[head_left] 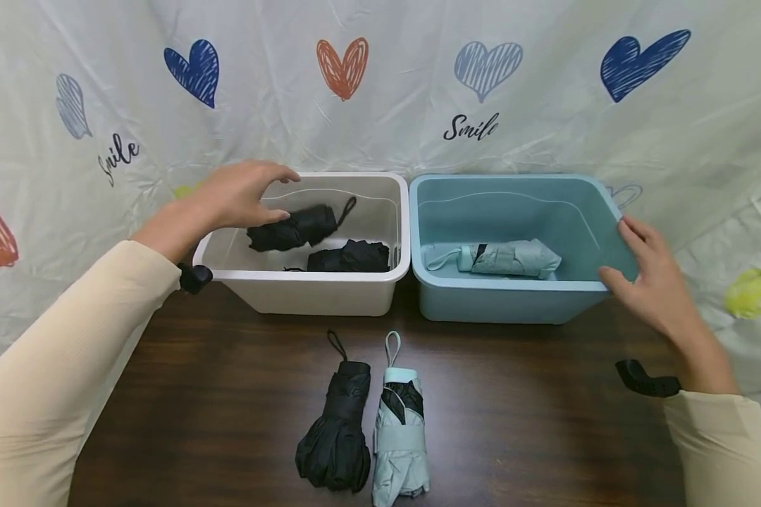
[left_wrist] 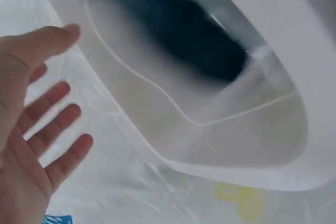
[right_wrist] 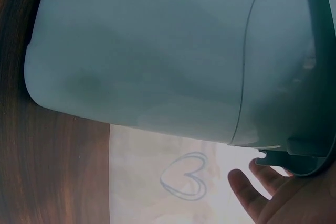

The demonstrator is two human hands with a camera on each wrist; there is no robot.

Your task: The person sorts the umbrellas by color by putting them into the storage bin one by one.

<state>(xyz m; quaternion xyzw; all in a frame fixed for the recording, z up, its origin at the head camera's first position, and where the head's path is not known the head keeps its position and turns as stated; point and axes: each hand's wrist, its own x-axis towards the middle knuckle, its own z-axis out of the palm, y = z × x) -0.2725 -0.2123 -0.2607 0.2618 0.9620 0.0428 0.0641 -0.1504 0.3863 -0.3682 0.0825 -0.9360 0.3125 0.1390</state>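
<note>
My left hand (head_left: 247, 193) hangs over the left part of the grey-white bin (head_left: 317, 277), fingers spread. Below its thumb a folded black umbrella (head_left: 301, 227) is tilted inside the bin, blurred in the left wrist view and apart from the fingers. A second black umbrella (head_left: 349, 257) lies on the bin's floor. My right hand (head_left: 656, 278) grips the right rim of the blue bin (head_left: 495, 285), thumb at the front corner and fingers along the outer side. Inside it lies a folded light-blue umbrella (head_left: 514, 258).
On the brown wooden table (head_left: 514, 408), in front of the bins, another black umbrella (head_left: 336, 429) and another light-blue umbrella (head_left: 401, 436) lie side by side, straps pointing at the bins. A white sheet printed with hearts (head_left: 406, 91) hangs behind.
</note>
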